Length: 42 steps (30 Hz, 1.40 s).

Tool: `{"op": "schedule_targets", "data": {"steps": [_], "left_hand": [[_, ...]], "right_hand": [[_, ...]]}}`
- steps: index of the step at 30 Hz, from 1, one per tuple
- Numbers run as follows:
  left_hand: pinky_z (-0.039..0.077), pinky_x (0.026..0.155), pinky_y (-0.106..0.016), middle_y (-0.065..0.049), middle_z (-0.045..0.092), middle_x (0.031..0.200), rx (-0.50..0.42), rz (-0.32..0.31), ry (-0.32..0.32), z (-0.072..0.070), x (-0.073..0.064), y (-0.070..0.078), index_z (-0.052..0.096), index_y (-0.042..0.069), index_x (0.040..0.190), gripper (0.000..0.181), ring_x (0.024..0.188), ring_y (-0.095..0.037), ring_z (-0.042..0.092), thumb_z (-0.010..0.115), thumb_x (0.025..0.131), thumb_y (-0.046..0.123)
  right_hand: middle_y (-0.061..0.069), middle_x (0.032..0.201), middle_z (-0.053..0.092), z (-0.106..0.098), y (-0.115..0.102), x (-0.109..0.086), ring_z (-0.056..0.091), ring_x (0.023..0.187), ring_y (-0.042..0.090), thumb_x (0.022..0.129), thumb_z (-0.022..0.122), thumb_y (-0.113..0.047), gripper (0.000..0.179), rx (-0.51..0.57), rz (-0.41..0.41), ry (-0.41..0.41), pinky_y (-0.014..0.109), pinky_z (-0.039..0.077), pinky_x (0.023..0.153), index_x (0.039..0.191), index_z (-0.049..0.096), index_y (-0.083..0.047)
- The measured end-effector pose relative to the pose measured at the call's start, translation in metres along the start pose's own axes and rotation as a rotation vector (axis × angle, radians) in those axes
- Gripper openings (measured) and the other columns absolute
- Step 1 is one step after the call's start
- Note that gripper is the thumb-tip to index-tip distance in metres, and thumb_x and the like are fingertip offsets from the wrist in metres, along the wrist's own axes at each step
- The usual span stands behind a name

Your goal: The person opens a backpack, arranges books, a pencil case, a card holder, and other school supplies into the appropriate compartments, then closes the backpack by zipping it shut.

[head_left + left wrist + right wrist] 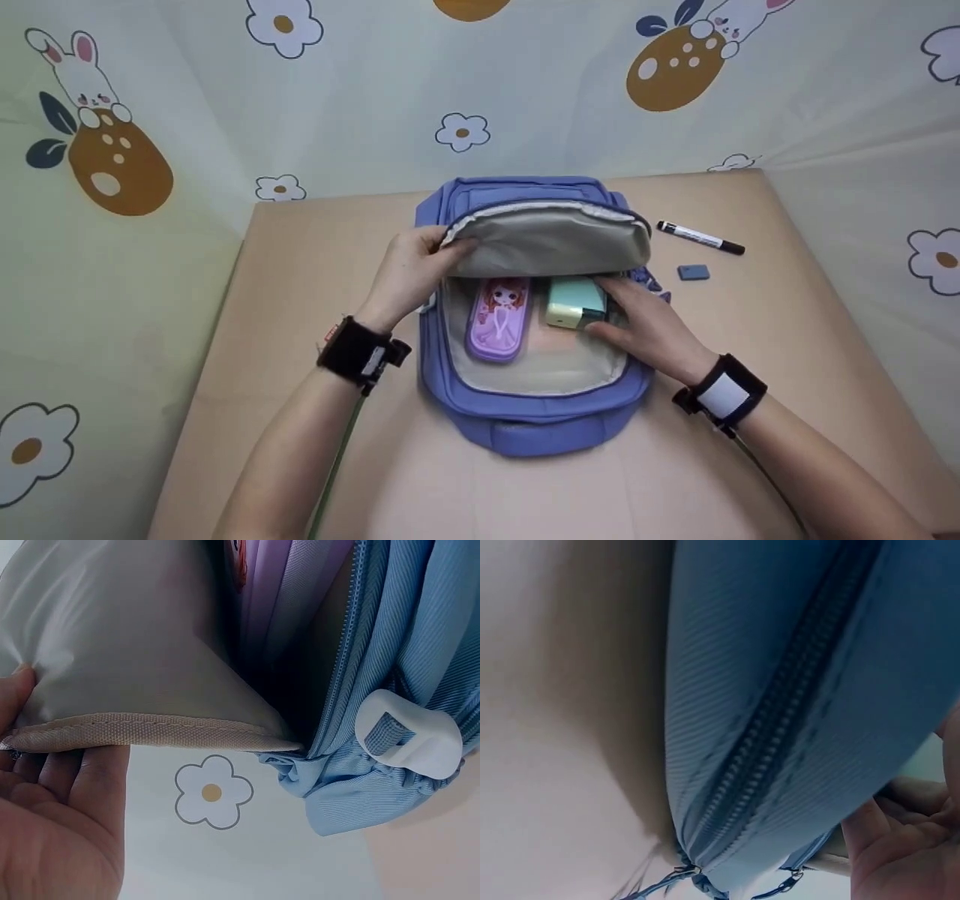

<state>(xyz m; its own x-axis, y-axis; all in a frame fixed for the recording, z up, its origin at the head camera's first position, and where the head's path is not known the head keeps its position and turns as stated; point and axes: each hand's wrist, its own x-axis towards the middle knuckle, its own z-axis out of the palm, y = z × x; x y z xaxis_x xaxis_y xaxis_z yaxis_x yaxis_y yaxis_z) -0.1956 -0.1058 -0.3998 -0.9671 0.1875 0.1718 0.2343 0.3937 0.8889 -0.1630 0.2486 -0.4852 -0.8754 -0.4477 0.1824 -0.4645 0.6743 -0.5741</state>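
Note:
A blue backpack (547,439) lies on the table with its front compartment unzipped. My left hand (412,266) pinches the edge of the raised flap (555,240), thumb on the grey lining and fingers beneath, as the left wrist view also shows. Inside is a purple pencil case (496,322) with a doll picture. To its right is a mint-green box (576,294) with a pale yellow side. My right hand (656,326) reaches into the compartment and grips this box at its right end, thumb in front. In the right wrist view the backpack's side hides the box.
Right of the backpack, a black-and-white marker (701,238) and a small blue eraser-like block (693,272) lie on the tan table (315,300). A patterned curtain (375,97) stands around the table's back and sides. Zipper pulls (649,281) hang at the backpack's right side.

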Motion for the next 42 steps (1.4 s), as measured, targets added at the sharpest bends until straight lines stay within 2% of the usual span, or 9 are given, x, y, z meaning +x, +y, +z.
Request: {"op": "schedule_targets", "data": {"steps": [5, 10, 13, 17, 23, 27, 31, 36, 42], "left_hand": [[0.026, 0.045, -0.025, 0.006, 0.039, 0.057, 0.003, -0.004, 0.001, 0.0, -0.001, 0.0, 0.057, 0.013, 0.067, 0.04, 0.05, -0.01, 0.033, 0.075, 0.094, 0.037], [0.026, 0.047, -0.025, 0.007, 0.039, 0.058, 0.007, -0.006, 0.004, -0.001, -0.001, 0.0, 0.061, 0.013, 0.07, 0.036, 0.052, -0.01, 0.033, 0.076, 0.093, 0.036], [0.027, 0.049, -0.025, 0.008, 0.039, 0.06, 0.017, 0.003, 0.007, -0.003, -0.001, -0.001, 0.065, 0.013, 0.074, 0.031, 0.053, -0.009, 0.033, 0.076, 0.093, 0.034], [0.029, 0.051, -0.026, 0.007, 0.046, 0.063, 0.021, 0.028, 0.0, -0.003, -0.002, -0.003, 0.074, 0.013, 0.083, 0.02, 0.056, -0.01, 0.035, 0.076, 0.093, 0.031], [0.051, 0.07, -0.026, 0.004, 0.075, 0.095, 0.065, 0.102, -0.027, 0.0, -0.01, -0.009, 0.08, 0.012, 0.11, 0.017, 0.078, -0.011, 0.059, 0.072, 0.094, 0.012], [0.055, 0.085, -0.031, 0.0, 0.074, 0.116, 0.145, 0.223, -0.044, 0.0, -0.02, -0.014, 0.077, 0.012, 0.121, 0.032, 0.101, -0.011, 0.066, 0.067, 0.093, 0.0], [0.054, 0.093, -0.034, -0.001, 0.072, 0.125, 0.232, 0.416, -0.071, 0.001, -0.034, -0.021, 0.071, 0.01, 0.126, 0.044, 0.115, -0.014, 0.065, 0.067, 0.087, -0.009], [0.055, 0.089, -0.032, -0.004, 0.068, 0.132, 0.327, 0.674, -0.075, 0.004, -0.05, -0.031, 0.059, 0.005, 0.111, 0.04, 0.111, -0.017, 0.066, 0.07, 0.079, -0.016], [0.055, 0.094, -0.034, -0.009, 0.068, 0.132, 0.459, 0.885, -0.057, 0.01, -0.063, -0.045, 0.057, 0.004, 0.1, 0.033, 0.12, -0.022, 0.066, 0.071, 0.077, -0.015]], "right_hand": [[0.008, 0.141, 0.06, -0.004, 0.001, -0.011, 0.059, 0.124, 0.023, 0.091, 0.079, -0.035, 0.062, -0.022, -0.101, 0.133, 0.041, 0.05, 0.101, 0.143, 0.058, -0.007], [0.004, 0.1, 0.073, -0.024, -0.008, -0.018, 0.066, 0.086, 0.014, 0.089, 0.076, -0.006, 0.017, 0.0, -0.255, 0.524, 0.019, 0.053, 0.076, 0.106, 0.075, -0.004], [0.01, 0.111, 0.07, -0.043, -0.017, -0.008, 0.064, 0.097, 0.021, 0.086, 0.074, -0.001, 0.033, 0.041, -0.293, 0.656, 0.023, 0.052, 0.085, 0.118, 0.069, 0.0], [0.015, 0.138, 0.06, -0.059, -0.024, 0.008, 0.056, 0.125, 0.03, 0.083, 0.075, 0.002, 0.062, 0.029, -0.307, 0.603, 0.034, 0.044, 0.105, 0.142, 0.054, 0.0], [0.009, 0.12, 0.071, -0.055, -0.034, 0.01, 0.065, 0.104, 0.024, 0.084, 0.074, 0.01, 0.047, -0.019, -0.339, 0.538, 0.024, 0.047, 0.095, 0.129, 0.067, -0.002], [0.007, 0.117, 0.072, -0.049, -0.037, 0.0, 0.067, 0.101, 0.026, 0.084, 0.071, 0.013, 0.027, -0.049, -0.365, 0.555, 0.023, 0.047, 0.089, 0.107, 0.069, 0.0], [0.01, 0.119, 0.072, -0.041, -0.035, -0.014, 0.067, 0.104, 0.03, 0.081, 0.07, 0.013, 0.023, -0.127, -0.411, 0.544, 0.021, 0.046, 0.093, 0.1, 0.065, 0.001], [0.012, 0.119, 0.072, -0.03, -0.028, -0.026, 0.067, 0.104, 0.033, 0.079, 0.065, 0.009, 0.019, -0.148, -0.478, 0.553, 0.023, 0.044, 0.102, 0.096, 0.066, 0.0], [0.012, 0.114, 0.072, -0.015, -0.02, -0.035, 0.067, 0.098, 0.032, 0.079, 0.056, 0.0, 0.016, -0.183, -0.548, 0.551, 0.03, 0.048, 0.093, 0.091, 0.066, -0.002]]}}
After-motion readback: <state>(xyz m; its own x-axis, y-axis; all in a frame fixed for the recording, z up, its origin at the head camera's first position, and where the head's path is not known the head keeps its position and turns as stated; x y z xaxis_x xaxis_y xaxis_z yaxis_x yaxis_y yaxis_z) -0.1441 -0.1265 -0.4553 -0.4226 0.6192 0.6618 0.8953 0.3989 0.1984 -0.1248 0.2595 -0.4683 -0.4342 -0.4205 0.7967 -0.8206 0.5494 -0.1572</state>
